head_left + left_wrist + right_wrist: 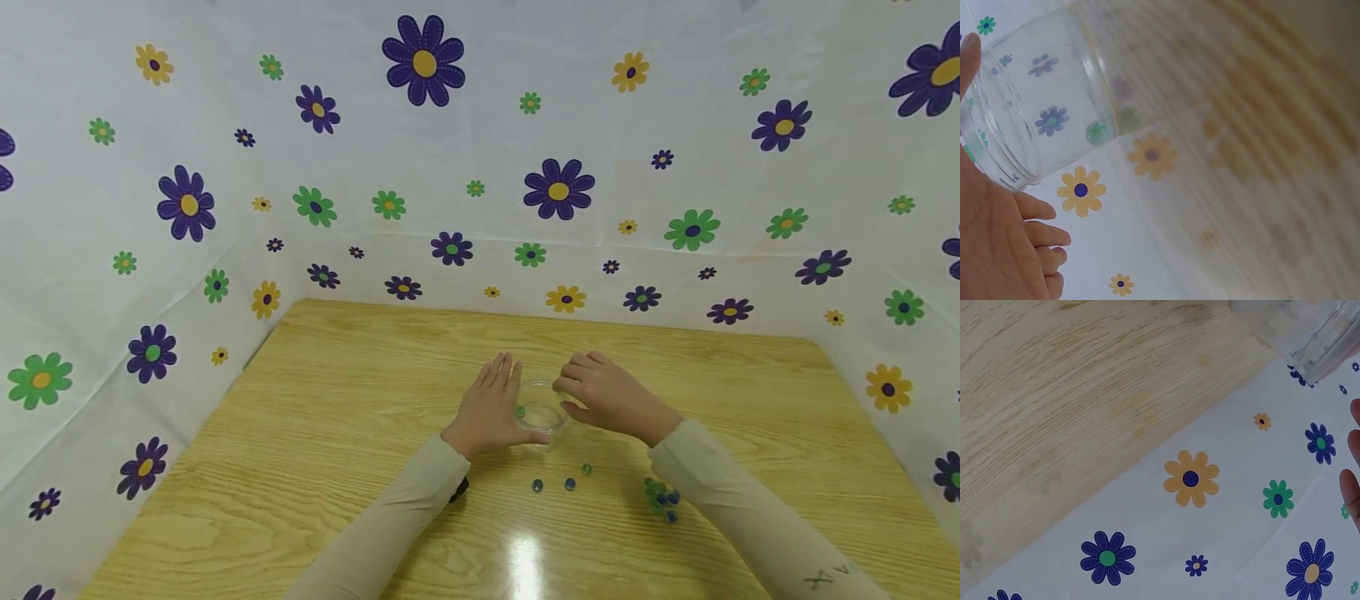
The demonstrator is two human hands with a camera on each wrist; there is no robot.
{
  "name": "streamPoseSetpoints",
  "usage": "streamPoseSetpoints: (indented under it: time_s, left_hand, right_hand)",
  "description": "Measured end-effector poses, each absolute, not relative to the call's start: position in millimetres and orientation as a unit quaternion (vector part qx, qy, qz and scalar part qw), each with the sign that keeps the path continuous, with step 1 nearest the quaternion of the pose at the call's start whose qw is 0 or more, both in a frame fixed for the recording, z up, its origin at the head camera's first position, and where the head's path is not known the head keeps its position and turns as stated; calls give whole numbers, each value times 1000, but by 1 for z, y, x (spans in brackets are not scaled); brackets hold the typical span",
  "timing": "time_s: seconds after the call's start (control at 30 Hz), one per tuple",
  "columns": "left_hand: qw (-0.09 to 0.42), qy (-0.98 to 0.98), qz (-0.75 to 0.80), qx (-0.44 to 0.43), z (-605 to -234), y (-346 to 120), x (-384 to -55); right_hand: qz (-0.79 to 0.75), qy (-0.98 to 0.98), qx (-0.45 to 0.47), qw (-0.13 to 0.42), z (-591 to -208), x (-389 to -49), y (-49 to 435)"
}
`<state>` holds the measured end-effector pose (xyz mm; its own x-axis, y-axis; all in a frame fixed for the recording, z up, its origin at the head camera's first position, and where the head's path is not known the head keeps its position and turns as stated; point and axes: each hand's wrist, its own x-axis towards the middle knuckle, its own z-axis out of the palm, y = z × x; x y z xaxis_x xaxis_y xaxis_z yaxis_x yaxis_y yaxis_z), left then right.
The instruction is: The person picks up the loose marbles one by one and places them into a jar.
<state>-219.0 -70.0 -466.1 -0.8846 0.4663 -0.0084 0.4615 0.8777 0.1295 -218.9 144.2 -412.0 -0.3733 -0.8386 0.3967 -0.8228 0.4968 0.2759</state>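
Note:
A clear, open-topped jar [542, 427] stands upright on the table, with a green marble [1097, 132] at its bottom. My left hand [491, 410] is against the jar's left side, its fingers straight and its thumb stretched across the front. In the left wrist view the palm and thumb lie close to the jar's threaded rim. My right hand [611, 397] is at the right side of the rim, fingers loosely bent and thumb apart from them. Only its fingertips [1350, 487] show in the right wrist view, beside the jar.
On the wooden table [337, 400], a green marble [587, 469] and two blue marbles [570, 483] lie in front of the jar. A group of green and blue marbles [656, 493] sits beside the right forearm. A white flowered cloth [487, 150] hangs behind and at both sides.

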Motion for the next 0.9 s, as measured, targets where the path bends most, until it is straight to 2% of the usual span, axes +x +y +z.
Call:
streamPoseSetpoints:
  time_s: [0.9]
  left_hand:
    - [23,969,62,238,-459,-68,-216]
  right_hand:
    - [-22,-835,498,233,-414,-221,145]
